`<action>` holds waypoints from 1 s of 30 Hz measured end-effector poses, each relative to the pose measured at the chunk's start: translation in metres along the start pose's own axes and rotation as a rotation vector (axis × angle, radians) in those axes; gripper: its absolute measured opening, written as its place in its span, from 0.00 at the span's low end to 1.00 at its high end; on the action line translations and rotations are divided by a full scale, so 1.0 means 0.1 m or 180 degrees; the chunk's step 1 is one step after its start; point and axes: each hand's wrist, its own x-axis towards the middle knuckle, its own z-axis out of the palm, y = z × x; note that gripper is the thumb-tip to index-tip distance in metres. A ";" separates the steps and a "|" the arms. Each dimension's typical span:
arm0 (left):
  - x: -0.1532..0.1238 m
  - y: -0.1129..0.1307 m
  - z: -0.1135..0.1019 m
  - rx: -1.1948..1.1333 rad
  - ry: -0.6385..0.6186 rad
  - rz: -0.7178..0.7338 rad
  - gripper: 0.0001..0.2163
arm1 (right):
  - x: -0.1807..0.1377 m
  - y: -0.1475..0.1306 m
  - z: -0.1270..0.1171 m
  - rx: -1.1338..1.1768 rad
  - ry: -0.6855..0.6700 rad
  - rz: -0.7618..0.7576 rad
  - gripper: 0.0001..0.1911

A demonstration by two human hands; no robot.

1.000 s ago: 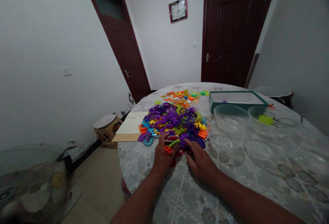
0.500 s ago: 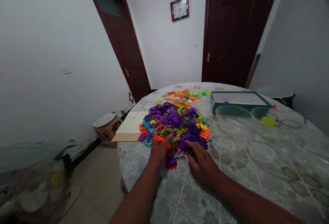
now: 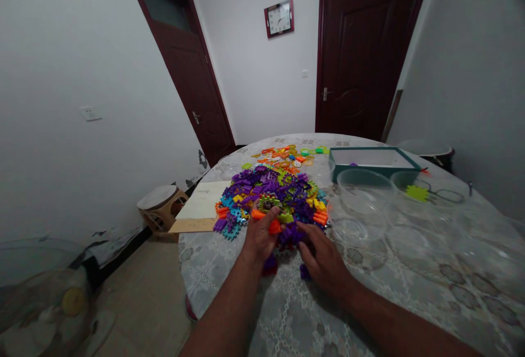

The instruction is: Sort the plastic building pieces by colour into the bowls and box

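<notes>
A mound of plastic interlocking building pieces (image 3: 266, 182), mostly purple with green, blue, yellow and orange ones, lies on the table in front of me. My left hand (image 3: 261, 236) is closed around a small cluster of green and orange building pieces (image 3: 273, 204), with the thumb across them. Close on its right, my right hand (image 3: 322, 253) has its fingers bent at a purple building piece (image 3: 292, 234); its fingertips partly hide the grip. Another dark purple piece (image 3: 304, 272) lies below the right hand's fingers. Red and purple pieces (image 3: 269, 265) rest beneath my left hand.
Clear plastic tubs (image 3: 363, 190) stand on the right of the patterned tablecloth (image 3: 295, 313). Behind them is a green-rimmed box (image 3: 375, 171). A lime gear-shaped piece (image 3: 417, 193) and glasses (image 3: 449, 195) lie right. Paper and board (image 3: 203, 201) sit at the left edge.
The view has swung slightly right. My left hand's cluster sits a little closer to the purple piece at my right fingertips. A dark purple piece now shows under my right hand.
</notes>
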 end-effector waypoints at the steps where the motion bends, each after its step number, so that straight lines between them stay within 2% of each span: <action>1: -0.01 -0.02 0.03 -0.0034 -0.0037 -0.0067 0.30 | 0.02 -0.01 -0.02 0.0000 0.0104 0.0059 0.24; 5: -0.05 -0.13 0.12 -0.0123 -0.0260 -0.0351 0.30 | 0.09 -0.05 -0.08 0.0081 0.0417 0.0375 0.23; 9: -0.05 -0.23 0.10 -0.0136 -0.0409 -0.0471 0.33 | 0.14 -0.08 -0.14 0.0189 0.0240 0.0507 0.15; 12: -0.01 -0.27 0.06 -0.0139 -0.0338 -0.0504 0.34 | 0.14 -0.08 -0.16 0.0113 0.0253 0.0512 0.11; 16: 0.06 -0.27 0.01 -0.0119 -0.0161 -0.0385 0.35 | 0.12 -0.09 -0.18 0.0057 0.0430 0.0599 0.11; 20: 0.08 -0.24 0.00 0.0037 -0.0046 -0.0304 0.36 | 0.10 -0.13 -0.20 0.0104 0.0326 0.0244 0.12; 23: 0.08 -0.24 -0.01 0.0137 -0.0212 -0.0284 0.35 | 0.09 -0.13 -0.22 0.0048 0.0385 -0.0147 0.17; 26: 0.10 -0.25 -0.02 0.0309 -0.0147 -0.0342 0.37 | 0.09 -0.12 -0.24 -0.0021 0.0441 -0.0437 0.22; 30: 0.11 -0.28 -0.02 0.0309 -0.0195 -0.0386 0.40 | 0.12 -0.13 -0.28 0.0052 0.0390 -0.0469 0.21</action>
